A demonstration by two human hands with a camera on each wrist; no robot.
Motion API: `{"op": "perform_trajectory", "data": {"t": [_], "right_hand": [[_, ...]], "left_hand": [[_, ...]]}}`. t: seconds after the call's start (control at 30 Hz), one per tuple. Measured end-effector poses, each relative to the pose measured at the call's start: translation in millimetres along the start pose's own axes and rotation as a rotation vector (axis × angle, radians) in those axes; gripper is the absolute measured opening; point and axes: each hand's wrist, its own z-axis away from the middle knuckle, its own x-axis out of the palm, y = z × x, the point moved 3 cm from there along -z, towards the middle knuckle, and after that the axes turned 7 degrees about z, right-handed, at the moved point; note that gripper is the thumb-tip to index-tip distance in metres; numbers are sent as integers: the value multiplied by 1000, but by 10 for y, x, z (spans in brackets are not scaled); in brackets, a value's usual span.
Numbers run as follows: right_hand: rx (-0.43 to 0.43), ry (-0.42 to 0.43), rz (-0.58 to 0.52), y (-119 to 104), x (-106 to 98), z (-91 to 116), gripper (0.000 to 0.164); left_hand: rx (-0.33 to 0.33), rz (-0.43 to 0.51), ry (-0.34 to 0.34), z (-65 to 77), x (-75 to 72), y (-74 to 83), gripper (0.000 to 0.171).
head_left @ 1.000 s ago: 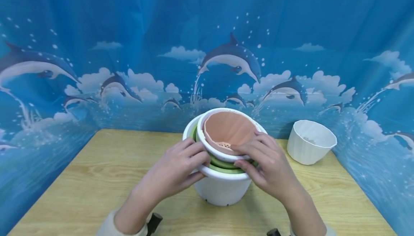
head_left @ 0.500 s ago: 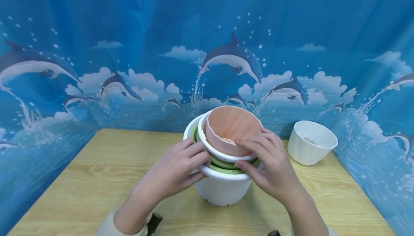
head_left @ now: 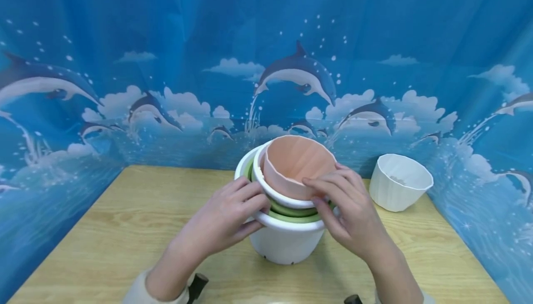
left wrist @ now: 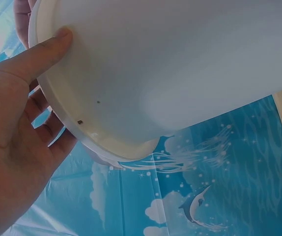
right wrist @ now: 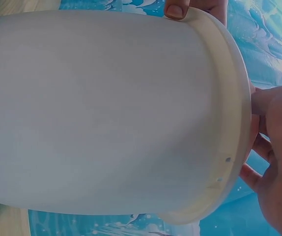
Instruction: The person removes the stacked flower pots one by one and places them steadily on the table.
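Observation:
A nest of flower pots stands upright on the table. The outermost is a large white flower pot (head_left: 287, 244), with green pot rims (head_left: 293, 218) inside it and a smaller white pot (head_left: 287, 201) above those. On top sits a peach flower pot (head_left: 297, 158), raised and tilted out of the smaller white one. My left hand (head_left: 233, 209) grips the large pot's rim; its thumb presses the outer wall in the left wrist view. My right hand (head_left: 347, 204) pinches the peach pot's near right side, fingers over its rim and thumb below. In the right wrist view the large pot's wall hides most of that grip.
Another white pot (head_left: 399, 193) with faceted sides stands at the back right of the wooden table (head_left: 125, 230). A blue dolphin-print curtain (head_left: 200, 63) hangs behind and along both sides.
My right hand has lifted and tilted the peach pot upward from the smaller white pot, covering the holes in its base. Its thumb has shifted up and right. My left hand keeps its place.

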Motion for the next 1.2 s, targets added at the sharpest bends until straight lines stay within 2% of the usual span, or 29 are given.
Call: {"op": "perform_trajectory", "data": {"t": [1.2], "right_hand": [[10, 51, 48, 48, -17, 18, 27]], "left_hand": [[-12, 16, -5, 4, -2, -11, 25]]}}
